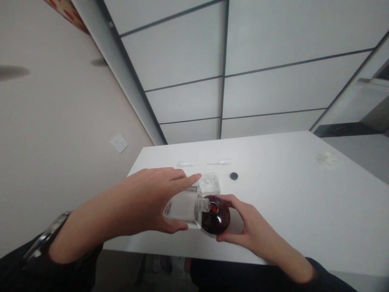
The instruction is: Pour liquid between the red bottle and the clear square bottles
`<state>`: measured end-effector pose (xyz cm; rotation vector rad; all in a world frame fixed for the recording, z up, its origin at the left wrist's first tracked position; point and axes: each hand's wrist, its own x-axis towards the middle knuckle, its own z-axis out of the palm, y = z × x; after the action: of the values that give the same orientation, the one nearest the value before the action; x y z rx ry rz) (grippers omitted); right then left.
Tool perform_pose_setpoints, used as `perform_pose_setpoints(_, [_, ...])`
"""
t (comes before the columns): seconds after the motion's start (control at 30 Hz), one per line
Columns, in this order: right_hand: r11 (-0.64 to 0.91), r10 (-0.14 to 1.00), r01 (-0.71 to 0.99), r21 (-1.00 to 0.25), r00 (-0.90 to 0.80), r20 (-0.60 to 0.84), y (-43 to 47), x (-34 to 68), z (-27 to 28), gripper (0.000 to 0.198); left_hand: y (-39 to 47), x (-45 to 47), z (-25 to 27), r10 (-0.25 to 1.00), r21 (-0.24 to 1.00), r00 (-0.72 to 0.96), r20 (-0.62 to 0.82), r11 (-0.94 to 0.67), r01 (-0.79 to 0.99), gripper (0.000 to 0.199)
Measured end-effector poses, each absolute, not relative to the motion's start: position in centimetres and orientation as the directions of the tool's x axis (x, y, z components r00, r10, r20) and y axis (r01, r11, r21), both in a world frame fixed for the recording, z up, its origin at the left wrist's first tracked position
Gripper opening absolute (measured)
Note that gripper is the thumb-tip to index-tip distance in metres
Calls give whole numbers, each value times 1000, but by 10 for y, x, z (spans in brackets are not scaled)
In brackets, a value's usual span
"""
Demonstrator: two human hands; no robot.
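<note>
My left hand [161, 198] is closed around a clear square glass bottle [184, 207], which is tipped on its side with its threaded neck pointing right. That neck lies at the mouth of a round dark amber bottle [217, 221]. My right hand [243, 223] grips the amber bottle from the right, thumb on the near side and fingers on the far side. Whether liquid is flowing between them I cannot tell. Just behind the bottles lies a clear square glass piece [209, 182] with a round knob. A small black cap [234, 176] rests to its right.
Two clear plastic droppers [223, 162] lie toward the back of the white table [273, 170]. Some pale whitish material [326, 159] is at the far right. A wall with a socket [119, 143] stands at left, and white panelled doors [188, 105] rise behind the table.
</note>
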<state>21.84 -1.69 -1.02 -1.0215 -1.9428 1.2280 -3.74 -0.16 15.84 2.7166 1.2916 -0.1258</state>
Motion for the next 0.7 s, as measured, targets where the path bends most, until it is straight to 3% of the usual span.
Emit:
perform_pose_setpoints(0.33, [259,853,283,-924,-515,81,-17,218,-10,75,0,-36,157,757,64,640,-131,-638,768,82])
perform_pose_setpoints(0.5, [264,853,282,-922,-515,86,-16,220,-12,76,-1,-36,158,765,-14,620,-175,-631,775,88])
perform_pose_setpoints(0.7, [264,855,274,-925,-510,93,-16,220,-14,74,-1,-36,157,746,-38,630,-214,-651,758,81])
